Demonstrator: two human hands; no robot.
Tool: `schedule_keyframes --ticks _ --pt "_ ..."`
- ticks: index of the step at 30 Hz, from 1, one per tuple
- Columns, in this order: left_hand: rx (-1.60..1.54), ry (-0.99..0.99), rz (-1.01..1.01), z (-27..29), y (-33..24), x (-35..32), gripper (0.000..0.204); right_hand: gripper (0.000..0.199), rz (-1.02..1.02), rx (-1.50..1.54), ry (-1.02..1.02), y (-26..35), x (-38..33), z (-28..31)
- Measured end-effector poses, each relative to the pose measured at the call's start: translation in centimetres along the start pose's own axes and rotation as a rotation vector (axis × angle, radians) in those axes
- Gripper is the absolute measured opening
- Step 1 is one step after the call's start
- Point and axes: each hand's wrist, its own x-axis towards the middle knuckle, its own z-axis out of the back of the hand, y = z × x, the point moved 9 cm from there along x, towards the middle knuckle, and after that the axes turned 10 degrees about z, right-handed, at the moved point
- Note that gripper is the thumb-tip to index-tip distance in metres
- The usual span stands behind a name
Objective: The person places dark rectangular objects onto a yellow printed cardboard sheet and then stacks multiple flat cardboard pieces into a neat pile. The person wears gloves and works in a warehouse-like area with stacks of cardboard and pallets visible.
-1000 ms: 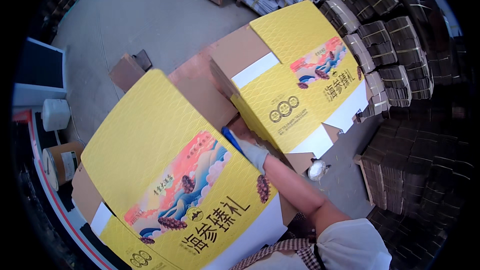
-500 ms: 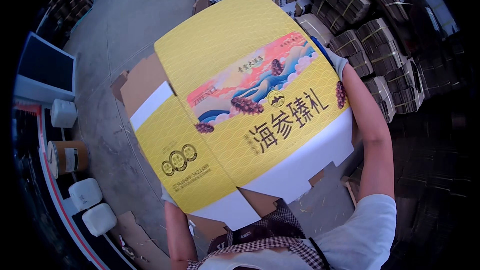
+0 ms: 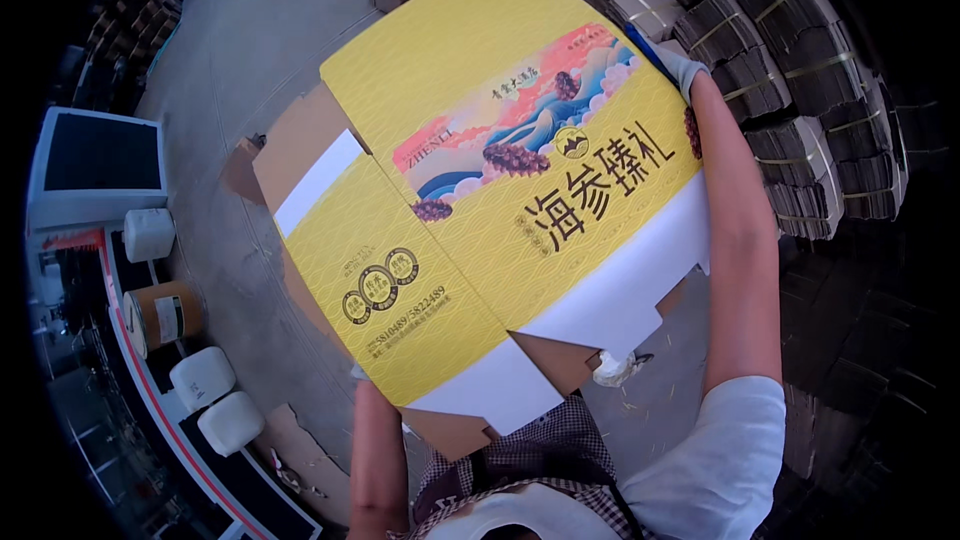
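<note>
A large flat yellow carton blank [image 3: 480,270] is held up in front of me, tilted, its printed face towards me. It carries a pink and blue wave picture, dark lettering and white flaps along the near edge. My right hand [image 3: 683,72], in a pale glove with blue on the fingers, is closed on the carton's far right edge. At the near left edge is my left hand [image 3: 360,373]; only a sliver of its glove shows, with the fingers hidden behind the board. Brown cardboard [image 3: 295,130] shows beyond the left edge, partly covered by the blank.
Strapped bundles of flat cardboard [image 3: 800,30] are stacked to the right, with more stacks at the back. Along the left stand a machine with a dark panel [image 3: 105,152], white jugs [image 3: 202,377] and a brown drum [image 3: 165,318]. Cardboard scraps [image 3: 305,450] lie on the floor.
The carton blank has moved up and slightly right in the view, its near edge lifting away from me. Both arms moved with it, and the view has shifted, showing more of the left-hand machine.
</note>
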Motion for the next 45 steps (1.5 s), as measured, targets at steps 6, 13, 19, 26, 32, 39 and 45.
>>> schedule_keyframes --ticks 6,13,19,26,32,39,45 --pt "0.076 0.048 0.086 -1.0 -0.8 0.0 0.059 0.098 -0.033 -0.232 -0.143 -0.4 0.2 3.4" --pt "0.207 0.109 -0.087 -7.4 -8.7 -4.4 0.073 0.035 0.277 -0.428 -0.598 -1.8 -14.1 11.8" --pt "0.81 0.11 -0.354 -14.8 -13.0 -3.5 0.049 0.044 -0.008 0.804 -1.242 -16.9 -37.4 4.4" --pt "0.926 -0.141 -0.254 -12.5 -13.3 -1.7 0.049 0.053 -0.814 0.594 -0.123 -37.5 -43.6 -41.5" --pt "1.087 -0.179 -0.31 -13.9 -15.0 -2.5 0.043 0.065 -0.878 0.555 -0.201 -43.9 -36.6 -62.2" --pt "1.145 -0.167 -0.318 -13.9 -14.2 -6.6 0.045 0.05 -0.775 0.803 -0.269 -43.9 -31.2 -68.4" --pt "1.098 0.089 -0.26 -13.5 -12.3 -5.4 0.046 0.052 -0.83 0.56 -0.179 -50.1 -36.9 -62.3"
